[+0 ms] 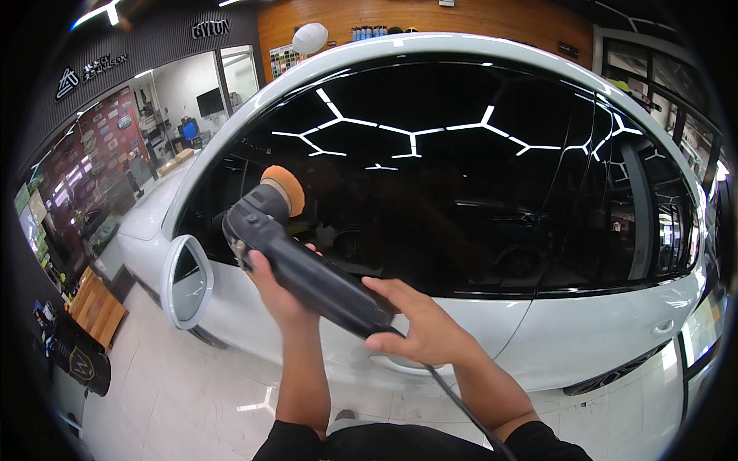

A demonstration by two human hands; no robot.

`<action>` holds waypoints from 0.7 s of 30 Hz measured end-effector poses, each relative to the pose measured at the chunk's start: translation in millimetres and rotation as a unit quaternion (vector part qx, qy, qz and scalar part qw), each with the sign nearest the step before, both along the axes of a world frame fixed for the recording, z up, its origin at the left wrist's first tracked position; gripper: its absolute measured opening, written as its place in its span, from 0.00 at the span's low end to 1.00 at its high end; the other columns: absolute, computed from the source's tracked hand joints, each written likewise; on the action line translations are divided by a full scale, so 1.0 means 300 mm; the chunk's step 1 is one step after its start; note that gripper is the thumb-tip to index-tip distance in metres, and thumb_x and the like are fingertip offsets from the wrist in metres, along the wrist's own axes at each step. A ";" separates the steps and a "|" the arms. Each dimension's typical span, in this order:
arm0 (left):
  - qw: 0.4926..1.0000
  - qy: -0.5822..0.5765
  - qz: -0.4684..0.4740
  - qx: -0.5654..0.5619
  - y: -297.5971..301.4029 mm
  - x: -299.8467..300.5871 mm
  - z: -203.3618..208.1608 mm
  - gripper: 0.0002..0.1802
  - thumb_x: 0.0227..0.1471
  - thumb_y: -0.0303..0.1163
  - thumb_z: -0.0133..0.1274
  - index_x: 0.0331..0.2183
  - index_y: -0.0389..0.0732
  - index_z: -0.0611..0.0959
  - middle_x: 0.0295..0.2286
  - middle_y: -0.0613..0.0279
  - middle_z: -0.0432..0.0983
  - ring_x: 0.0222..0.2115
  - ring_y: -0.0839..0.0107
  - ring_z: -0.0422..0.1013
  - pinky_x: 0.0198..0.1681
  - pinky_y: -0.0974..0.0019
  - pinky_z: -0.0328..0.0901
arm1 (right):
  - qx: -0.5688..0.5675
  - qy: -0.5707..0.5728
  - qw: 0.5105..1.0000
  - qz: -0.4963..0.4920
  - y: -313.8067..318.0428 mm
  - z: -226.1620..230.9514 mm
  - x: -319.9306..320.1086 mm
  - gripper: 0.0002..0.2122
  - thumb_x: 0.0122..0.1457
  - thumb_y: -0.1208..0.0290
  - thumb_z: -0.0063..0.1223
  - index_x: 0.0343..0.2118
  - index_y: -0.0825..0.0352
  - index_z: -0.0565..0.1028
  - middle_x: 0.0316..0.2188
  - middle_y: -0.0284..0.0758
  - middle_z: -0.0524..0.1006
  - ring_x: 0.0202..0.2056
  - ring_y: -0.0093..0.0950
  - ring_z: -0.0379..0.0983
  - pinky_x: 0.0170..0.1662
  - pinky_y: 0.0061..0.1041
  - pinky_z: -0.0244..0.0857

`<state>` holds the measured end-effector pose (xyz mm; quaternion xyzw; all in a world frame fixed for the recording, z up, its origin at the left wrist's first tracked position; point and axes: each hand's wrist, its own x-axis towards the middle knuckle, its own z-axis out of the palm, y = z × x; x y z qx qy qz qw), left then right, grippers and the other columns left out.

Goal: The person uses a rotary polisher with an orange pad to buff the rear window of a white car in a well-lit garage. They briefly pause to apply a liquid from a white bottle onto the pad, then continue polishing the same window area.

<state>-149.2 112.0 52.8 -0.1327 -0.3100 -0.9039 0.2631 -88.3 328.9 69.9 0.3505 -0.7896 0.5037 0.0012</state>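
Note:
Both my hands hold a black power polisher [307,273] slantwise in front of a white car [461,319]. Its round orange foam pad [284,190] faces the dark side window [430,207]; whether pad and glass touch I cannot tell. My left hand [283,292] is wrapped round the underside of the body near the head, its far fingers mostly hidden behind the tool. At the rear end, my right hand [419,323] grips the handle with thumb and fingers. From there a black power cord [469,411] runs down past my right forearm.
The car's side mirror [189,282] juts out at left, below the polisher head. A door handle [396,363] lies under my right hand. On the tiled floor [154,392] at far left stand a black bin [83,365] and a wooden box [98,310]. Bottles [369,33] line a back shelf.

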 end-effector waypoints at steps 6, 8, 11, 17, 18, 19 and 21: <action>0.922 0.036 0.232 -0.309 0.189 -0.062 0.005 0.60 0.52 0.39 0.66 0.69 0.38 0.40 0.62 0.44 0.51 0.60 0.54 0.58 0.64 0.55 0.56 | 0.085 0.078 0.958 -0.263 -0.088 -0.167 -0.063 0.48 0.46 0.64 0.63 0.69 0.68 0.48 0.52 0.54 0.71 0.47 0.52 0.75 0.48 0.43 0.72; 0.914 0.046 0.196 -0.353 0.226 -0.144 -0.003 0.61 0.52 0.40 0.67 0.68 0.31 0.42 0.62 0.35 0.50 0.60 0.50 0.59 0.63 0.53 0.55 | 0.046 0.112 0.941 -0.316 -0.079 -0.244 -0.141 0.49 0.45 0.61 0.68 0.68 0.70 0.51 0.51 0.55 0.74 0.47 0.52 0.77 0.49 0.41 0.72; 0.913 0.074 0.184 -0.356 0.184 -0.165 -0.046 0.60 0.56 0.38 0.64 0.68 0.33 0.36 0.55 0.39 0.62 0.52 0.57 0.69 0.56 0.56 0.65 | 0.033 0.063 0.946 -0.316 -0.113 -0.229 -0.189 0.50 0.44 0.57 0.72 0.67 0.72 0.55 0.51 0.56 0.75 0.50 0.49 0.77 0.51 0.38 0.72; 0.801 0.116 0.333 -0.484 -0.118 -0.261 -0.054 0.64 0.49 0.53 0.67 0.67 0.30 0.45 0.60 0.34 0.52 0.62 0.43 0.55 0.62 0.46 0.56 | 0.098 0.145 0.942 -0.287 -0.173 -0.205 -0.245 0.50 0.43 0.59 0.74 0.67 0.71 0.55 0.48 0.52 0.76 0.46 0.48 0.78 0.48 0.40 0.72; 0.802 0.141 0.346 -0.466 -0.179 -0.294 -0.052 0.67 0.44 0.60 0.67 0.67 0.29 0.49 0.62 0.32 0.49 0.65 0.38 0.47 0.65 0.43 0.49 | 0.121 0.166 0.936 -0.286 -0.210 -0.189 -0.257 0.50 0.43 0.59 0.74 0.67 0.70 0.55 0.47 0.51 0.76 0.45 0.47 0.78 0.47 0.40 0.73; 0.785 0.166 0.359 -0.477 -0.237 -0.301 -0.038 0.67 0.46 0.60 0.66 0.67 0.30 0.48 0.64 0.33 0.46 0.65 0.38 0.47 0.66 0.42 0.46 | 0.143 0.188 0.926 -0.293 -0.238 -0.173 -0.268 0.50 0.42 0.59 0.74 0.67 0.70 0.55 0.46 0.50 0.77 0.43 0.47 0.78 0.46 0.41 0.73; 0.778 0.190 0.409 -0.438 -0.378 -0.351 -0.076 0.59 0.48 0.55 0.65 0.67 0.35 0.54 0.65 0.33 0.46 0.65 0.37 0.48 0.65 0.40 0.49 | 0.198 0.155 0.937 -0.243 -0.384 -0.114 -0.288 0.49 0.43 0.58 0.74 0.67 0.69 0.58 0.47 0.50 0.76 0.45 0.48 0.77 0.49 0.39 0.72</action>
